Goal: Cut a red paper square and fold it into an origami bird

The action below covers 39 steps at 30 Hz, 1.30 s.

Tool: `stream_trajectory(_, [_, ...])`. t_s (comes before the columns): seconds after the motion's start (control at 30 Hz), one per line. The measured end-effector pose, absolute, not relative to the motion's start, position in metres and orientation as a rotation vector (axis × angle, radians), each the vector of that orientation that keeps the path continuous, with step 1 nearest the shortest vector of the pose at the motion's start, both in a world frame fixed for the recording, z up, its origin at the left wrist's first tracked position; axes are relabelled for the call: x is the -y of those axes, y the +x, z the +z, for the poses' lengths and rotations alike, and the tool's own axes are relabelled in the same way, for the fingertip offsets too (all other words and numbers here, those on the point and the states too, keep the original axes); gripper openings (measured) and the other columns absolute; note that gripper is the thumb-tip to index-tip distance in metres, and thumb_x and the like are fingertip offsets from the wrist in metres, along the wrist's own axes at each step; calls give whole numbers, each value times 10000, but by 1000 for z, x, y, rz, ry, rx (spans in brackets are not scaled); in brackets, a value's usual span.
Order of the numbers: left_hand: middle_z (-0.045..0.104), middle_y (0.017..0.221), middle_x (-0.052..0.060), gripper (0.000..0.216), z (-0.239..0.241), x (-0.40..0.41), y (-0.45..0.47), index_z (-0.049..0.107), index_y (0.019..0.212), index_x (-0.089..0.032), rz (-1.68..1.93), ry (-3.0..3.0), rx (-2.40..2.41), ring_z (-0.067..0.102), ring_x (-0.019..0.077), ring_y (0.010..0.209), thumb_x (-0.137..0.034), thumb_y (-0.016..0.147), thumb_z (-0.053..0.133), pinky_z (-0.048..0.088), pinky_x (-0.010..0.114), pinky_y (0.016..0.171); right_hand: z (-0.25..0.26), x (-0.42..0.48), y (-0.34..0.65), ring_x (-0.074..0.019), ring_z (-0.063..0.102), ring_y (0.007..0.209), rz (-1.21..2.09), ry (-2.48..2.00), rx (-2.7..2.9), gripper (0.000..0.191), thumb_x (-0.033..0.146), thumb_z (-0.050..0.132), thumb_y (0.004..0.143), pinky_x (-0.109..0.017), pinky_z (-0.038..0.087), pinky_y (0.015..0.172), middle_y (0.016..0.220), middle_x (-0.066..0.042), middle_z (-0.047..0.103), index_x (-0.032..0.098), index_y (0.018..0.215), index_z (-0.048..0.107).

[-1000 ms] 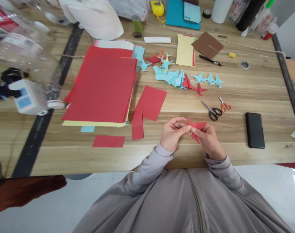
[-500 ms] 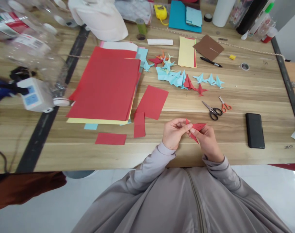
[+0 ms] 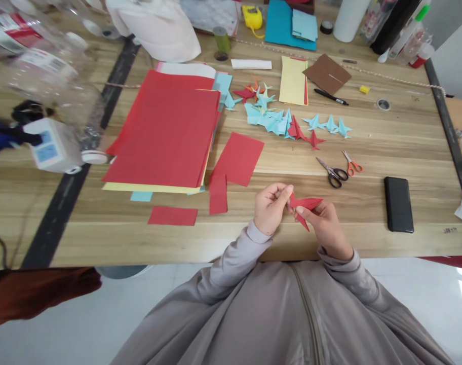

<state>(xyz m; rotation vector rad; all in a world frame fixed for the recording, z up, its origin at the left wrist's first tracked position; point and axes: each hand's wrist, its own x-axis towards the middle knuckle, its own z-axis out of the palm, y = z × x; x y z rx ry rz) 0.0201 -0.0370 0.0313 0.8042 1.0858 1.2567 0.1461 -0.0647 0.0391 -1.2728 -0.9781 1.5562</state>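
A small folded red paper figure [image 3: 306, 206] is held over the near edge of the wooden table [image 3: 368, 147]. My right hand [image 3: 325, 228] grips its body from below, fingers closed on it. My left hand [image 3: 269, 208] pinches its left tip between thumb and forefinger. Both hands wear grey sleeves. Beyond the hands lie two pairs of scissors, black-handled [image 3: 333, 173] and orange-handled [image 3: 352, 163].
A stack of red and yellow sheets [image 3: 162, 132] lies at left, with cut red pieces [image 3: 236, 159] beside it. Folded blue and red figures [image 3: 287, 121] sit mid-table. A black phone [image 3: 398, 203] lies at right. Clear plastic bottles [image 3: 44, 71] and a white device [image 3: 50, 147] crowd the far left.
My left hand has shifted slightly left and up, pulling at the figure's tip. The right hand has kept its grip, and the view shifted a little.
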Motion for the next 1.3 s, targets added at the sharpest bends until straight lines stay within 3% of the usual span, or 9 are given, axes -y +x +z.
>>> stream_trajectory(0.1, [619,557,-19,333,31,36,22,607,699,-165,1287,726,-1042,520,76,424,-488,760,662,447,206,445,35,64,145,-107,546,523,1512,-1305,931,228,404,759,686,-228,429,517,599,-10,668,179,684,725])
stream_trajectory(0.2, [668,664,-2,298,30,36,25,627,718,-160,1324,690,-1041,575,79,536,-399,639,787,477,197,525,33,63,144,-99,526,500,1488,-1319,917,243,405,766,675,-220,414,498,550,1,640,178,618,699])
stream_trajectory(0.3, [630,570,-24,274,29,36,25,625,652,-151,1342,713,-1118,558,73,505,-287,553,841,459,183,500,33,63,144,-104,544,522,1495,-1312,917,235,406,768,671,-220,427,511,570,-4,653,181,636,711])
stream_trajectory(0.5, [680,578,14,281,27,34,23,623,649,-150,1283,700,-1119,564,98,433,-370,622,796,453,213,430,35,62,144,-118,576,557,1529,-1300,928,244,422,772,662,-235,459,537,634,-16,685,190,730,739])
stream_trajectory(0.67, [569,426,-38,327,30,28,21,587,640,-152,1368,655,-1177,522,75,376,-430,676,756,420,179,421,38,64,141,-100,504,455,1568,-1343,984,287,456,762,659,-235,409,449,564,-12,658,173,684,717])
stream_trajectory(0.87, [644,595,-3,356,33,33,19,620,742,-148,1264,569,-1023,582,97,466,-468,661,754,477,211,448,35,59,142,-120,566,530,1513,-1322,897,231,413,781,645,-240,449,516,607,-11,687,189,661,727])
stream_trajectory(1.0, [600,526,-44,309,30,39,18,606,728,-155,1240,655,-1030,569,95,436,-302,579,834,489,218,468,32,58,142,-127,602,594,1520,-1253,897,149,358,769,685,-247,483,608,621,3,690,213,684,739])
stream_trajectory(1.2, [617,549,-37,299,26,38,19,611,717,-151,1276,651,-1099,561,76,449,-334,600,816,491,201,485,29,61,141,-145,619,629,1532,-1216,860,236,422,671,788,-274,495,641,694,-28,709,203,754,749])
stream_trajectory(1.3, [610,537,-39,285,29,39,21,612,718,-154,1293,687,-1115,558,79,453,-338,617,804,486,200,481,32,60,140,-149,619,628,1510,-1246,882,217,423,727,727,-275,502,647,645,-15,694,208,741,751])
